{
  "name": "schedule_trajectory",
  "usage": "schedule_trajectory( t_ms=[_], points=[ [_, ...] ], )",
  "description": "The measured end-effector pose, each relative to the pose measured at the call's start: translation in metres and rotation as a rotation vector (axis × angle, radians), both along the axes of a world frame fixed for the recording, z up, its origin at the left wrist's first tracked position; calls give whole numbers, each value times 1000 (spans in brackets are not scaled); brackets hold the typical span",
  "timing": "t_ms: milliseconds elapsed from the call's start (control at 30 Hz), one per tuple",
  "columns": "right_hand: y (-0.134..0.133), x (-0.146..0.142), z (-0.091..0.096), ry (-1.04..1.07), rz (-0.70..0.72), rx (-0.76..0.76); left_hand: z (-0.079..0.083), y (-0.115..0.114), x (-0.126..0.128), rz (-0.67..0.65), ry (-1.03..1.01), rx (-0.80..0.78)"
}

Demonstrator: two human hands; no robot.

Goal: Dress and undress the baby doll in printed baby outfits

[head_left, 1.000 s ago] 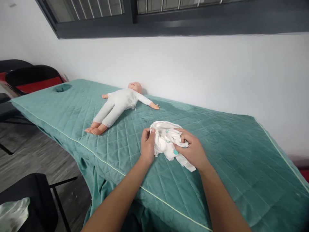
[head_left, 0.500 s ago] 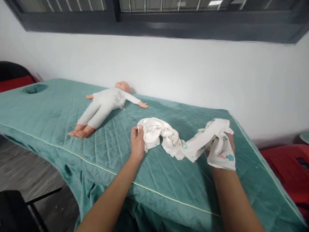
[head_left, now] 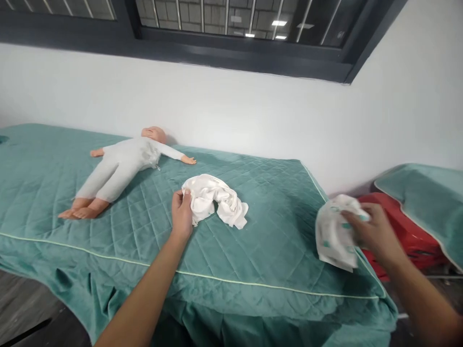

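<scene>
Cloth [head_left: 204, 197], left edge in left grip [head_left: 182, 213]

No text, label, brand or number can be read. On the patterned cloth [head_left: 334, 233] in the right grip [head_left: 374, 231], the green prints are blurred, so whether any are letters cannot be told. A pale mark [head_left: 340, 34] on the window [head_left: 231, 47], beyond and above that grip, is too small to make out.
</scene>
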State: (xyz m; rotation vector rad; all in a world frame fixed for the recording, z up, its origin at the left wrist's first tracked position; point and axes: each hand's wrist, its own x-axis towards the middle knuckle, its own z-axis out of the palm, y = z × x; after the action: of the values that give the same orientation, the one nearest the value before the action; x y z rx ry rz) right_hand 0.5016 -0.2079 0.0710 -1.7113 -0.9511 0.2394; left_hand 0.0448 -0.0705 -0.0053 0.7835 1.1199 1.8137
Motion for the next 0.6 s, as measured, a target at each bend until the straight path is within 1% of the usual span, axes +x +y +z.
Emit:
schedule_trajectory(
  t_ms=[33,67,133,200,267,333,400,500,533,600],
  points=[
    [4,-10,-13,-112,83,-133,0,0,0,7,4,0],
    [7,-18,-26,-255,156,-189,0,0,0,12,10,0],
    [15,-26,-49,-533,214,-218,-2,1,-1,10,21,-4],
    [19,-25,-63,-673,208,-228,-4,2,-2,1,35,-7],
    [19,-20,-67,-723,204,-252,-5,2,-2,-9,46,-7],
    [17,-18,-61,-774,203,-272,-5,1,-2,-18,47,2],
    [13,-23,-49,-851,164,-257,-3,0,-1,-28,34,17],
    [12,-39,-27,-932,92,-153,5,0,-3,-54,-2,26],
    [14,-46,-20,-936,90,-116,10,1,-5,-67,-6,23],
    [21,-62,-9,-916,129,-48,21,5,-12,-111,32,22]
  ],
)
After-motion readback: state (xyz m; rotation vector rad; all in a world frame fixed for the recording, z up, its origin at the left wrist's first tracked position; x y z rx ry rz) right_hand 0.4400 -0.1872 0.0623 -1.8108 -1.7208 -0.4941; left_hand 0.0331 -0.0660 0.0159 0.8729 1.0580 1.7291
